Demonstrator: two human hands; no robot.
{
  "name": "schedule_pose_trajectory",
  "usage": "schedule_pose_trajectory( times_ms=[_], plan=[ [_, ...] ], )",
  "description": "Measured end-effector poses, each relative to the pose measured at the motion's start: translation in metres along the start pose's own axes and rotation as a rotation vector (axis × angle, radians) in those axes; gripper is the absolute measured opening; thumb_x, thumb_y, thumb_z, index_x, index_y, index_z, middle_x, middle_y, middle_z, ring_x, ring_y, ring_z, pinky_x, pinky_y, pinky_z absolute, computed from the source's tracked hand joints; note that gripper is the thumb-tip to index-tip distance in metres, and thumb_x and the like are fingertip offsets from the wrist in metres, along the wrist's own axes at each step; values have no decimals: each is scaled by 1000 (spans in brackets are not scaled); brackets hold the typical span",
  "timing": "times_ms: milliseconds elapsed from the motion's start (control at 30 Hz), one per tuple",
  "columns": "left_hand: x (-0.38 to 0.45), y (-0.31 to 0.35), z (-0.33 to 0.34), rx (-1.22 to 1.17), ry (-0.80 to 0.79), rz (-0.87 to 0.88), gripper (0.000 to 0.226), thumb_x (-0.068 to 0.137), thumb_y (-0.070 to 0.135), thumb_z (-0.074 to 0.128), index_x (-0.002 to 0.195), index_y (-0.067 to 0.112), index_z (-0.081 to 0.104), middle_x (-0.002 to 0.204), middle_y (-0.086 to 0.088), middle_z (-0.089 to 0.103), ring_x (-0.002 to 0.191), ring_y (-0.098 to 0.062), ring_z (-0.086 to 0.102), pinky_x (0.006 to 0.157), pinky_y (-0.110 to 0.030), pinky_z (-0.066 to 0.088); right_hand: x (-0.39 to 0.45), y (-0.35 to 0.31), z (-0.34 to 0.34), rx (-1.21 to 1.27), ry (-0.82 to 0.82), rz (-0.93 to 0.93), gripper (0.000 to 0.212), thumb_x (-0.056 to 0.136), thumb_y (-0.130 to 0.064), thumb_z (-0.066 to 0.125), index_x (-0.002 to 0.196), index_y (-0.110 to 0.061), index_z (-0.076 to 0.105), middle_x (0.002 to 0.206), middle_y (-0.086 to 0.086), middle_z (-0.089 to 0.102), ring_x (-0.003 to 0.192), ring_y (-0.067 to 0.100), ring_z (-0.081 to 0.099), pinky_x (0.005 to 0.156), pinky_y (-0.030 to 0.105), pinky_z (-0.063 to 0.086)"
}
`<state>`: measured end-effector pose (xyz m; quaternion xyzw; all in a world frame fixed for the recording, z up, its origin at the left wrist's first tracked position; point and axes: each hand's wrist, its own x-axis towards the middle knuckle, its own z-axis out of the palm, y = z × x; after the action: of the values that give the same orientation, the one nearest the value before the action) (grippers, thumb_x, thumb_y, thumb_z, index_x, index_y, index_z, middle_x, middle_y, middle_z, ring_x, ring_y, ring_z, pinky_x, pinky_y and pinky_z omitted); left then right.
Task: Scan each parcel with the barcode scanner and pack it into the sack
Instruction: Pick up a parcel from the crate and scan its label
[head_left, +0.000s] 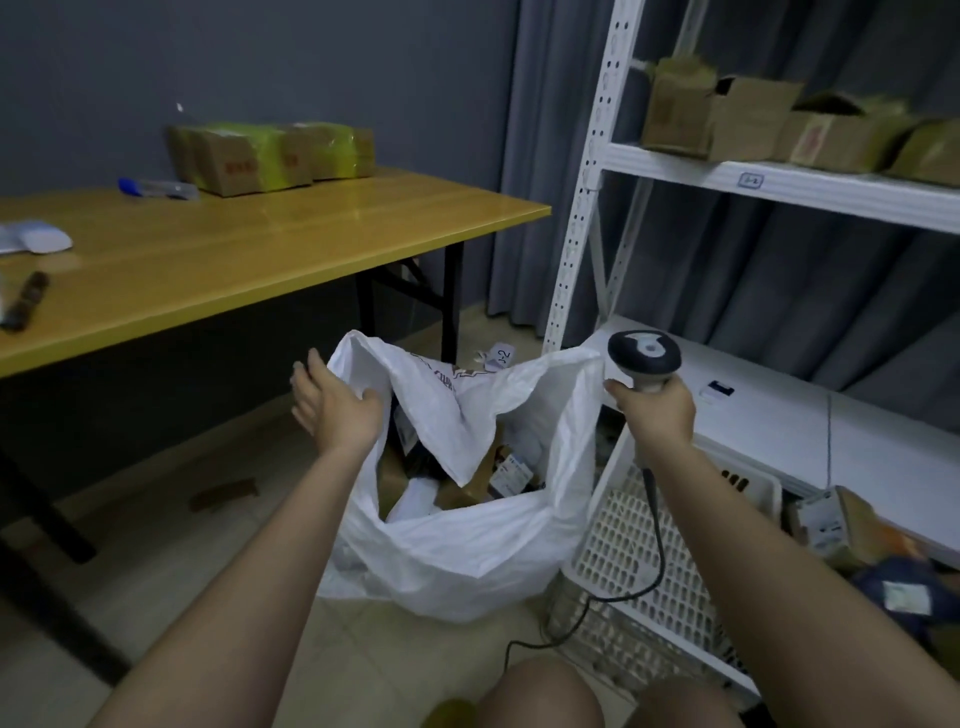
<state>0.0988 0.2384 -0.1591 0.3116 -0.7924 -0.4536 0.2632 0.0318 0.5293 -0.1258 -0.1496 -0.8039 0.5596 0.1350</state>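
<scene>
A white woven sack (467, 551) stands open on the floor in front of me, with several brown and white parcels (470, 480) inside it. My left hand (332, 400) hovers over the sack's left rim, fingers spread and straight, holding nothing. My right hand (657, 408) grips the handle of a grey barcode scanner (644, 356) just right of the sack's mouth; its black cable (654, 525) hangs down to the floor. More parcels (836, 525) lie at the lower right on the shelf's bottom level.
A white perforated plastic basket (623, 540) sits right of the sack. A yellow table (234, 254) at the left carries taped cardboard boxes (270, 156). A white metal shelf (779, 179) at the right holds open cartons (753, 122). My knees (540, 696) show at the bottom.
</scene>
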Motion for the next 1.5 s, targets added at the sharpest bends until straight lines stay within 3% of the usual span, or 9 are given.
schedule_pose_trajectory(
  times_ms=[100,333,633,833,967,1133,1267,1400,1500],
  plan=[
    [-21,17,3,96,-52,150,79,89,10,55,153,14,8,161,-12,-2,148,-28,-5,119,-47,-6,-11,4,-17,32,-18,-6,32,77,-27,76,98,-19,54,100,6,67,92,26,65,84,41,54],
    [-102,62,29,-63,-394,405,49,94,10,49,142,14,39,149,-9,32,134,-27,36,113,-40,30,-49,21,-88,108,21,3,23,80,-20,74,98,-18,59,91,4,69,84,21,70,79,45,59],
    [-257,121,117,-177,-836,557,38,98,14,48,135,19,45,143,-3,39,99,-7,44,79,-21,36,-102,99,-258,73,327,105,15,75,-21,75,82,-12,65,76,9,71,80,29,69,73,45,58],
    [-367,124,204,-50,-1221,537,34,99,20,51,131,12,47,139,-9,46,113,-27,52,82,-29,41,-146,184,-348,138,509,287,16,80,-13,75,91,-8,64,78,11,69,73,25,67,66,37,56],
    [-423,90,269,166,-1439,493,52,92,37,61,137,17,44,145,-6,41,125,-28,47,97,-36,45,-148,255,-369,188,570,431,31,75,-16,78,102,-7,65,90,15,72,87,34,70,79,49,59],
    [-465,33,319,383,-1592,548,114,67,57,78,153,20,13,160,-8,8,145,-31,17,116,-43,25,-142,307,-354,193,540,497,23,83,-2,70,103,-7,61,82,4,66,69,14,61,48,14,47],
    [-468,0,340,478,-1569,713,140,62,53,84,151,15,-17,159,-9,-16,147,-29,-9,121,-39,6,-136,337,-337,188,495,499,25,81,-14,77,103,-9,68,89,5,71,76,15,64,65,29,51],
    [-462,-20,356,478,-1613,730,145,57,54,86,150,19,-20,160,-7,-2,147,-29,1,119,-46,13,-128,356,-332,226,487,527,15,84,-12,74,96,-7,65,81,3,67,71,13,61,62,25,46],
    [-459,-19,354,357,-1588,708,129,53,47,89,151,24,9,145,-4,26,137,-27,24,113,-44,29,-126,360,-331,280,504,508,29,84,-16,74,110,-6,64,94,4,69,82,14,64,65,20,48]
  ],
)
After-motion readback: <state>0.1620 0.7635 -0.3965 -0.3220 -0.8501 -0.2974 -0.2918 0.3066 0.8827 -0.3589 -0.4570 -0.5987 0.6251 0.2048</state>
